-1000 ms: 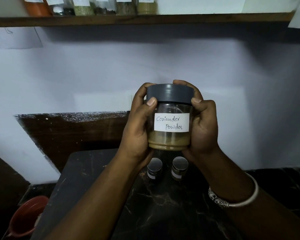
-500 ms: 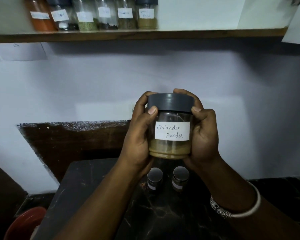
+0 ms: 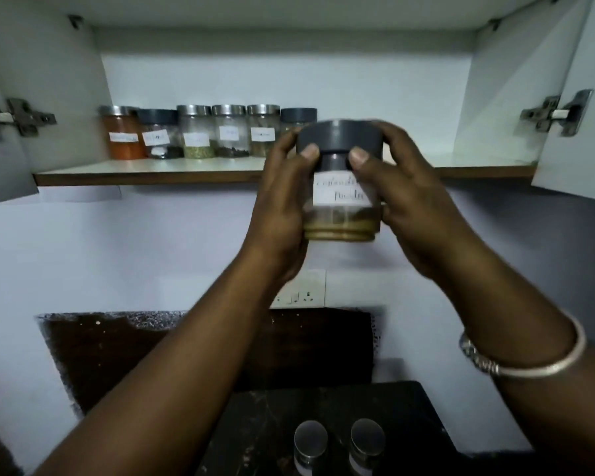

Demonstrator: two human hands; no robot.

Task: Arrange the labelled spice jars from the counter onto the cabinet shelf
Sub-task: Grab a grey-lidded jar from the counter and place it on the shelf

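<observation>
Shelving step: coriander powder jar (image 3: 339, 214) being held in the air in front of the cabinet shelf (image 3: 478, 164), base below the edge, not yet set down.
Both hands are wrapping it: left hand (image 3: 282, 204) curled round one side, right hand (image 3: 413, 201) round the other, thumbs pressing under the dark lid. Six labelled jars (image 3: 196, 132) are standing in a row at the shelf's left. Judgement: the base needs lifting over the shelf edge, then setting upright just beside the end dark-lidded jar (image 3: 299, 115), label outward — letting go only once flat. Two steel-lidded jars (image 3: 310, 441) are waiting on the counter (image 3: 416, 417).
</observation>
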